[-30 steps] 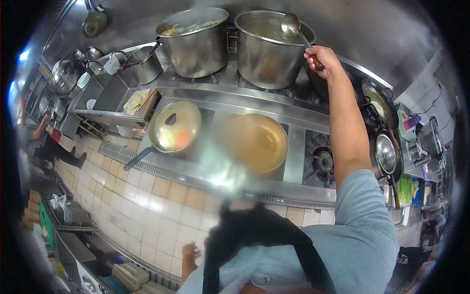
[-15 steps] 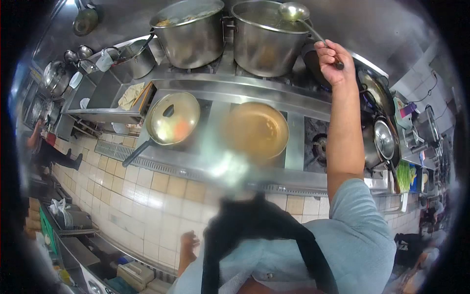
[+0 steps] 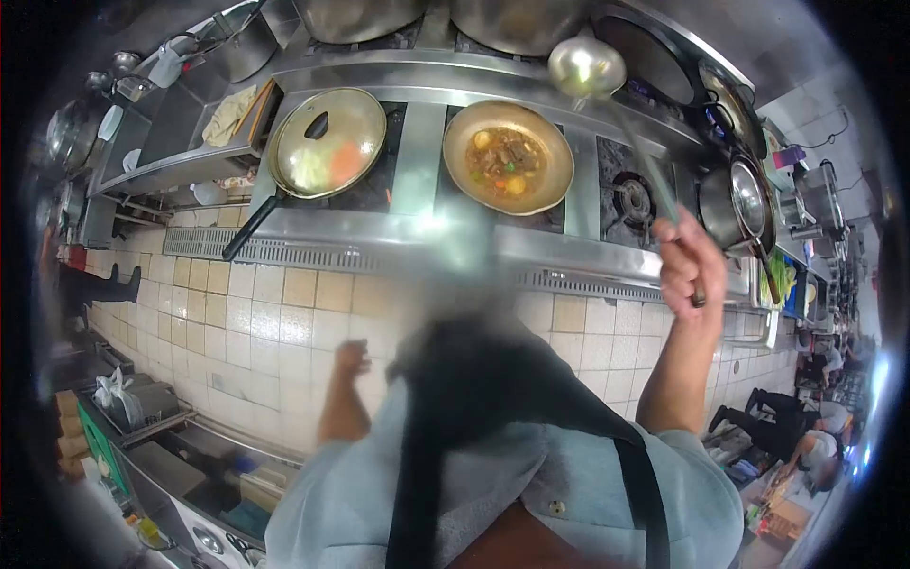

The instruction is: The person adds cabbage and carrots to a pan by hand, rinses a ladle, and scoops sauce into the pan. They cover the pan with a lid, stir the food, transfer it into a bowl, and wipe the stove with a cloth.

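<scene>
My right hand (image 3: 692, 266) is closed around the handle of a long metal ladle (image 3: 587, 68). The ladle's bowl is up at the back of the stove, in front of a large stockpot (image 3: 519, 27). To the left of the bowl, an open pan (image 3: 559, 180) on a burner holds brown stew with meat and yellow chunks. Farther left sits a pan with a see-through lid (image 3: 353, 119), orange and green pieces showing beneath. My left hand (image 3: 353, 357) hangs low over the tiled floor, fingers loosely bent, holding nothing I see.
A bare burner (image 3: 630, 196) lies right of the stew pan. Stacked woks and bowls (image 3: 749, 199) stand at the right end. A black pan handle (image 3: 249, 229) juts over the stove's front edge. Another person (image 3: 815, 450) is at far right, and a person's legs (image 3: 100, 284) show at left.
My right hand has come down and toward me with the ladle, whose bowl has left the stockpot. The view has tilted down, and the stew in the open pan now shows clearly.
</scene>
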A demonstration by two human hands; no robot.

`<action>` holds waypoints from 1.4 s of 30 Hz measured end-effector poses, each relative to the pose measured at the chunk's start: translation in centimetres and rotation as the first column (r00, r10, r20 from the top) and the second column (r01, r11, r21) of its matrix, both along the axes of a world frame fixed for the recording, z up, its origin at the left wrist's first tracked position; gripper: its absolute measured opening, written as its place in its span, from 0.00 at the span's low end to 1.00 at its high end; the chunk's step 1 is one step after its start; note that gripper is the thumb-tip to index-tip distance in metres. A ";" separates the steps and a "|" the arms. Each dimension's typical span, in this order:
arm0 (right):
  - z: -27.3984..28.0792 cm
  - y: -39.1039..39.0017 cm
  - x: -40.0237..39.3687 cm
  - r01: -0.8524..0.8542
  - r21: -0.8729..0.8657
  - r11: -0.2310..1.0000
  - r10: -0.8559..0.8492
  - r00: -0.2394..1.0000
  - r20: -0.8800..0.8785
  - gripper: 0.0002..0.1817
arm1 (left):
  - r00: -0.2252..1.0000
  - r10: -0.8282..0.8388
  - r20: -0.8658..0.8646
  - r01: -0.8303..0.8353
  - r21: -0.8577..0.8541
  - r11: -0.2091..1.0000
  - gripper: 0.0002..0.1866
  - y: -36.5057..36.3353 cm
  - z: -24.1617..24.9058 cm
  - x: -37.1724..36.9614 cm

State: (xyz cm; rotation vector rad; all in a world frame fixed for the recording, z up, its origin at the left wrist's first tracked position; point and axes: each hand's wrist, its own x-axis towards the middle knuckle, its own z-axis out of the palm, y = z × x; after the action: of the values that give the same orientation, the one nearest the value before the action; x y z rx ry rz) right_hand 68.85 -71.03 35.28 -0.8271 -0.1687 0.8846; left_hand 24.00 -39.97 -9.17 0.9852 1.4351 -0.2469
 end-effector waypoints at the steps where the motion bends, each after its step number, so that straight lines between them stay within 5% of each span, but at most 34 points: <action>1: -1.0 0.2 -1.4 0.041 -0.125 0.991 -0.039 0.999 0.015 0.18 | 1.000 -0.028 0.009 0.028 0.016 0.999 0.24 0.5 0.2 0.5; 4: -5.0 0.5 -3.7 0.055 -0.480 0.875 0.049 0.978 0.202 0.26 | 0.999 -0.023 0.025 0.022 0.030 0.999 0.23 1.9 0.9 2.1; 5: -6.2 0.6 -4.3 0.055 -0.479 0.876 0.050 0.978 0.202 0.26 | 0.999 -0.022 0.025 0.022 0.031 0.999 0.23 2.0 1.6 2.8; 7: -8.9 0.9 -5.4 0.116 -0.771 0.627 0.232 0.916 0.327 0.33 | 0.997 -0.055 0.050 0.052 0.070 0.996 0.22 1.8 2.8 3.7; 8: -11.1 1.0 -5.8 0.113 -0.770 0.628 0.234 0.916 0.326 0.33 | 0.997 -0.053 0.049 0.050 0.072 0.996 0.22 1.6 2.6 3.8; 10: -14.7 0.9 -6.2 0.119 -0.716 0.687 0.262 0.879 0.398 0.38 | 0.948 -0.316 0.041 0.302 0.203 0.931 0.23 1.0 1.4 4.0; 12: -14.4 0.0 -6.6 0.080 -0.734 0.674 0.320 0.864 0.388 0.37 | 0.966 -0.244 0.083 0.229 0.157 0.961 0.24 -1.1 3.8 5.8; 14: -13.1 -1.2 -7.1 0.044 -0.746 0.664 0.368 0.850 0.378 0.37 | 0.949 -0.029 0.314 0.013 0.051 0.999 0.23 -2.4 4.9 7.4; 16: -9.3 -3.3 -8.0 0.062 -0.813 0.579 0.474 0.785 0.398 0.37 | 0.813 -0.385 0.436 0.228 0.370 0.901 0.25 -2.6 2.6 9.4; 18: -6.3 -5.4 -9.4 0.053 -0.827 0.560 0.501 0.773 0.389 0.36 | 0.771 -0.096 0.630 0.093 0.038 0.995 0.27 -5.1 13.1 14.4; 20: -5.3 -7.5 -9.8 -0.004 -0.824 0.566 0.519 0.778 0.353 0.36 | 0.672 0.111 0.733 0.126 -0.260 0.957 0.29 -5.9 18.1 18.3; 23: -6.7 -7.9 -9.1 -0.021 -0.842 0.539 0.547 0.768 0.332 0.36 | 0.567 0.202 0.799 0.076 -0.295 0.953 0.25 -8.5 24.5 22.2; 26: -10.9 -6.6 -8.1 0.064 -0.848 0.526 0.566 0.718 0.405 0.35 | 0.703 0.009 0.712 0.031 -0.044 0.999 0.20 -8.6 23.4 24.3; 29: -15.0 -5.1 -7.5 0.127 -0.777 0.617 0.439 0.763 0.474 0.35 | 0.750 -0.011 0.662 0.037 -0.025 0.999 0.13 -8.6 22.9 25.5; 32: -16.6 -3.6 -7.8 0.369 -0.719 0.589 0.424 0.615 0.664 0.35 | 0.797 -0.005 0.604 0.027 -0.028 0.999 0.09 -8.7 22.1 25.9; 34: -14.4 -2.0 -8.5 0.187 -0.764 0.617 0.335 0.816 0.471 0.36 | 0.790 -0.030 0.613 0.061 -0.030 0.998 0.09 -8.7 22.3 26.0; 37: -13.2 -1.2 -8.4 0.046 -0.641 0.766 0.228 0.913 0.338 0.35 | 0.699 -0.112 0.707 0.175 -0.018 0.984 0.11 -8.4 22.7 25.6; 41: -13.1 0.4 -8.8 0.027 -0.612 0.791 0.189 0.940 0.286 0.35 | 0.664 -0.029 0.747 0.213 -0.151 0.965 0.12 -7.4 22.4 25.2; 42: -13.1 0.9 -9.3 0.071 -0.641 0.764 0.198 0.920 0.338 0.35 | 0.493 -0.427 0.758 0.349 0.277 0.895 0.12 -5.8 18.7 25.2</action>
State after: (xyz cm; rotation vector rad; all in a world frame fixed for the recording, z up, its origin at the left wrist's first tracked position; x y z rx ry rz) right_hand 59.53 -70.18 22.23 -1.6655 -0.2449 0.8388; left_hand 49.24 -45.78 9.57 1.2701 0.3500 -0.0322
